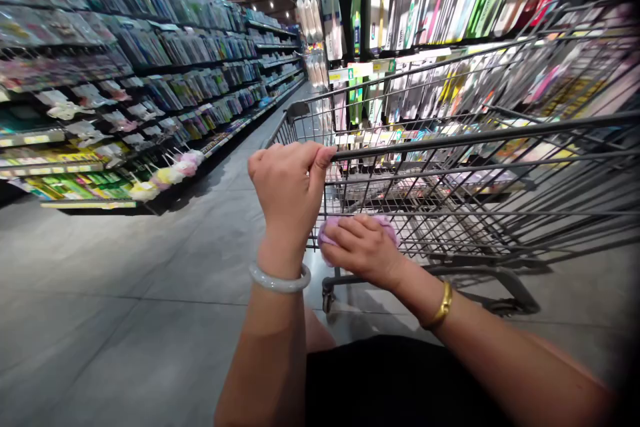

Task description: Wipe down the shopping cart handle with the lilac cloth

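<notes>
A dark wire shopping cart (430,203) stands before me, side on. My left hand (290,177), with a pale bangle at the wrist, is closed over the cart's top rim near its left corner. Lower down, my right hand (361,245) presses a bunched purple cloth (390,228) against the wire side of the basket. Its fingers are bent over the cloth, which shows around their edges. A gold bangle sits on the right wrist. Through the wires, the basket's lower grid shows.
Behind the cart, a rack of packaged toothbrushes (390,7) rises on the right. Long shelves of hanging packets (200,47) line the left side, with fluffy bath puffs (175,167) at the near end. Grey floor (125,267) runs down the aisle. A cart wheel (327,300) rests near my legs.
</notes>
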The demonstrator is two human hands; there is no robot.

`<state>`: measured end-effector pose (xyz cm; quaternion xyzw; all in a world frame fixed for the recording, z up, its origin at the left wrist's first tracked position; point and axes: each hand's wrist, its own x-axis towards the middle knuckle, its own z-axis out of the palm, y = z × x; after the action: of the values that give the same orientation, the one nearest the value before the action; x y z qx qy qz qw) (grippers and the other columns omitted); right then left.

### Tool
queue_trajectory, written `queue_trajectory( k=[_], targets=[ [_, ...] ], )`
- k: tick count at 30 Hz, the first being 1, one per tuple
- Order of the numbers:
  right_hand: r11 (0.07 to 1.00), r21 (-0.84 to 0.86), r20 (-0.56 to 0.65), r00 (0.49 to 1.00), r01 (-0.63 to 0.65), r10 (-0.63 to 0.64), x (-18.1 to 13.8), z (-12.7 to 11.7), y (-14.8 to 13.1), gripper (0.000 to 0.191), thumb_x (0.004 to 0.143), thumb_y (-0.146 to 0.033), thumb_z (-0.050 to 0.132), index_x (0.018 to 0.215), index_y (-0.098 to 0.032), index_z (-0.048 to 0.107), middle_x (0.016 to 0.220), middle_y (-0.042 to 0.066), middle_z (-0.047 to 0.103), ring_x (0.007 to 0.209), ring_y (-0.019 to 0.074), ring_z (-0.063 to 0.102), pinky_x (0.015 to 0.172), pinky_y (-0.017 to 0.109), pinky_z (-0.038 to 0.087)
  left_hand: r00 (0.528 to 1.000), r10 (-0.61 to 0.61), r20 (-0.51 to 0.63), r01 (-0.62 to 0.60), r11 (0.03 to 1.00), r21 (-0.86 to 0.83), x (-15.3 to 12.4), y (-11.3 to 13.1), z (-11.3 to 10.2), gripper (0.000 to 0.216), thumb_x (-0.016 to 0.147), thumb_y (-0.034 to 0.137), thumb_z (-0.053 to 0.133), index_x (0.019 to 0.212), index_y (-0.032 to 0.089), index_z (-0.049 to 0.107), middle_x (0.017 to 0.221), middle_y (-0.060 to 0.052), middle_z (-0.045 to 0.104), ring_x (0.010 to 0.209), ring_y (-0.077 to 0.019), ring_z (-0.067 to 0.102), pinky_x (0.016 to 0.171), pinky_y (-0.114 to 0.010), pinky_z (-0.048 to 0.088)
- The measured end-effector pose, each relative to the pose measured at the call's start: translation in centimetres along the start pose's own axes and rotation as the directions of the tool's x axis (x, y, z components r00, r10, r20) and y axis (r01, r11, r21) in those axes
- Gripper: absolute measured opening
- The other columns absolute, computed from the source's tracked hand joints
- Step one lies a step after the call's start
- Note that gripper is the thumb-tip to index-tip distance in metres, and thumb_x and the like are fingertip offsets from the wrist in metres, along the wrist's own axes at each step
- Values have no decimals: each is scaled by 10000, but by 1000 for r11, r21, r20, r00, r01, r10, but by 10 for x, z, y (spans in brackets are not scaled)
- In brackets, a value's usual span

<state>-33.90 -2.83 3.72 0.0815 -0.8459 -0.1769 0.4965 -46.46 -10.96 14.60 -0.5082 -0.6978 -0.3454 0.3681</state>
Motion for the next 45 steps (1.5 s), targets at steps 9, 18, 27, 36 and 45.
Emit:
queue_trajectory(
  k=[9,18,27,36,45],
  targets=[
    [981,-47,-191,965,-190,178,11,-36,35,170,852,-254,674,1021,-275,663,1135,12,680,1033,190,567,883,372,411,998,-27,-58,30,999,43,-4,6,-1,446,1017,481,398,661,253,543,656,-1,590,731,-193,493,775,-398,269],
    [998,-32,-112,992,-60,56,-5,-33,26,208,843,-301,696,1043,-273,645,1138,-12,691,1039,173,567,894,352,418,997,-29,-67,33,998,58,-6,8,0,448,1018,476,386,652,254,516,667,-9,573,748,-202,491,791,-409,279],
    [996,-72,-100,994,-61,53,-17,-27,22,167,846,-310,689,1008,-290,653,1122,-27,696,1046,181,568,893,358,410,996,-33,-77,39,996,75,-9,7,0,439,1018,478,378,667,254,519,698,-15,577,779,-210,501,829,-419,288],
    [980,-73,-204,965,-185,167,-9,-48,42,194,846,-274,695,1034,-287,649,1127,-17,685,1044,171,557,903,357,404,997,-31,-74,34,999,42,-9,6,-1,429,1013,485,385,685,257,540,696,-22,557,776,-217,470,838,-424,271],
    [996,-84,-113,993,-43,33,-14,-38,34,168,853,-312,685,1017,-287,652,1129,-27,674,1067,162,538,912,339,388,997,15,-81,-10,998,67,-11,-3,-1,406,1013,502,360,764,273,585,714,-23,580,762,-223,473,817,-420,272]
  ],
)
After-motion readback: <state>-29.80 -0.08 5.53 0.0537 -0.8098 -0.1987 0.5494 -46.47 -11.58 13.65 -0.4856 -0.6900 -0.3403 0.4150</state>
